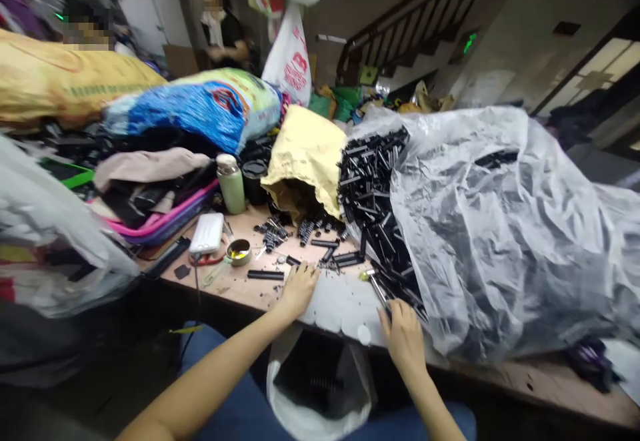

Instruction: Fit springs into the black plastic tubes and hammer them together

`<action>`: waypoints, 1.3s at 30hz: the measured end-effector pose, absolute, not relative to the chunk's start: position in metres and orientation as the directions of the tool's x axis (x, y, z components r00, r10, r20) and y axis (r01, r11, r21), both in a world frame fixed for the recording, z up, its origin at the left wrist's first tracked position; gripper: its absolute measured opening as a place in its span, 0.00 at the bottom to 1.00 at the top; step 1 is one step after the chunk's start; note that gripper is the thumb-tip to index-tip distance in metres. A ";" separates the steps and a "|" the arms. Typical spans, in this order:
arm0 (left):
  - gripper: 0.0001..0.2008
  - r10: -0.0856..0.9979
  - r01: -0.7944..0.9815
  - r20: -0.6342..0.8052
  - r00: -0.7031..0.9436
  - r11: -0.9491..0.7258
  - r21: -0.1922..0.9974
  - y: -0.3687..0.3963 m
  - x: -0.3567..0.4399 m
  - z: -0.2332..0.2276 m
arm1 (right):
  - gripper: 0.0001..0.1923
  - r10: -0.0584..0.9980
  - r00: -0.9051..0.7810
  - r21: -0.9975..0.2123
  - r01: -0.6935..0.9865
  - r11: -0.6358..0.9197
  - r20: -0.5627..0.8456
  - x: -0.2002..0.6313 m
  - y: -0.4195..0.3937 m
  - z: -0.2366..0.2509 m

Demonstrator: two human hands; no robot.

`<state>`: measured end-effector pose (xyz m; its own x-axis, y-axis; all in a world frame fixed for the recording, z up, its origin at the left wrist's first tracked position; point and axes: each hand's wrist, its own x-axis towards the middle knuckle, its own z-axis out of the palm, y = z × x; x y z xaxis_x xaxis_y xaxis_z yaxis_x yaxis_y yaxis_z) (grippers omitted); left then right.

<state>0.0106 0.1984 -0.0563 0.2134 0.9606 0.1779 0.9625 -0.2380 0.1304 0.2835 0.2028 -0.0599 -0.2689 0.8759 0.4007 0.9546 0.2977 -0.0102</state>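
Black plastic sticks (pixel 373 187) fill the mouth of a big clear plastic bag (pixel 495 227) that sprawls across the right half of the wooden table (pixel 240 287), and they spill out toward the near edge in a loose heap. Left of it, a yellow paper sack (pixel 305 154) lies open, with a scatter of small black parts (pixel 305 231) in front of its mouth. Farther left and at the far side, stuffed sacks and folded cloth pile up, with two people behind them.

Below the table edge, between the person's knees, a white bag (pixel 320 381) hangs open and holds dark pieces. A pale pad (pixel 340 301) covers the near edge of the table between the two hands.

A green bottle (pixel 231 184) stands near the sack, a white power bank (pixel 207 233) lies near it to the left, and a small round tin (pixel 239 252) sits just beside that.

The left hand (pixel 299 289) rests on the table with fingers spread loosely and bent, fingertips at the small black parts, holding nothing that can be seen. The right hand (pixel 403 337) lies at the foot of the stick heap, its fingers closed around a thin metal tool (pixel 377 287) with a yellowish tip that points up and left. A single black stick (pixel 265 274) lies apart, left of the left hand.
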 end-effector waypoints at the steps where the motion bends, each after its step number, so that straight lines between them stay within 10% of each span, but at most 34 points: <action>1: 0.19 0.971 0.968 0.120 0.209 -0.222 0.115 0.212 -0.003 -0.053 | 0.14 0.844 -0.310 -0.060 0.927 0.371 0.439 0.274 0.211 -0.061; 9: 0.13 0.991 0.792 0.137 0.001 -0.084 0.605 0.262 -0.049 -0.025 | 0.11 0.769 -0.448 -0.421 0.652 0.630 0.456 0.180 0.244 -0.022; 12: 0.17 0.997 0.183 0.027 -0.074 -0.013 0.983 0.263 -0.060 -0.005 | 0.13 0.767 -0.456 -0.504 0.578 0.641 0.452 0.163 0.252 0.005; 15: 0.18 0.999 -0.208 -0.035 -0.014 0.031 0.978 0.256 -0.061 0.014 | 0.27 0.701 -0.551 -0.449 0.539 0.713 0.452 0.150 0.257 0.034; 20: 0.15 0.994 0.019 0.084 -0.071 -0.082 0.996 0.231 -0.035 0.013 | 0.54 0.583 -0.748 -0.349 0.480 0.805 0.318 0.131 0.252 0.048; 27: 0.13 0.902 0.374 0.351 -0.250 -0.245 0.895 0.182 -0.003 -0.015 | 0.33 0.881 -0.472 -0.913 0.359 0.196 0.003 0.145 0.222 -0.019; 32: 0.15 0.979 0.014 0.025 -0.203 -0.023 1.000 0.176 -0.008 -0.019 | 0.54 0.847 -0.508 -0.860 0.351 0.370 0.157 0.154 0.206 -0.025; 39: 0.20 0.966 -0.380 -0.203 -0.158 0.131 0.916 0.180 -0.025 -0.019 | 0.54 0.684 -0.701 -0.700 0.385 0.602 0.203 0.152 0.206 0.010</action>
<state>-0.0249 0.1795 -0.0186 -0.1579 0.9663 -0.2032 -0.3798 0.1306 0.9158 0.1524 0.2058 0.0101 -0.7011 0.6836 0.2028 0.3847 0.6021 -0.6997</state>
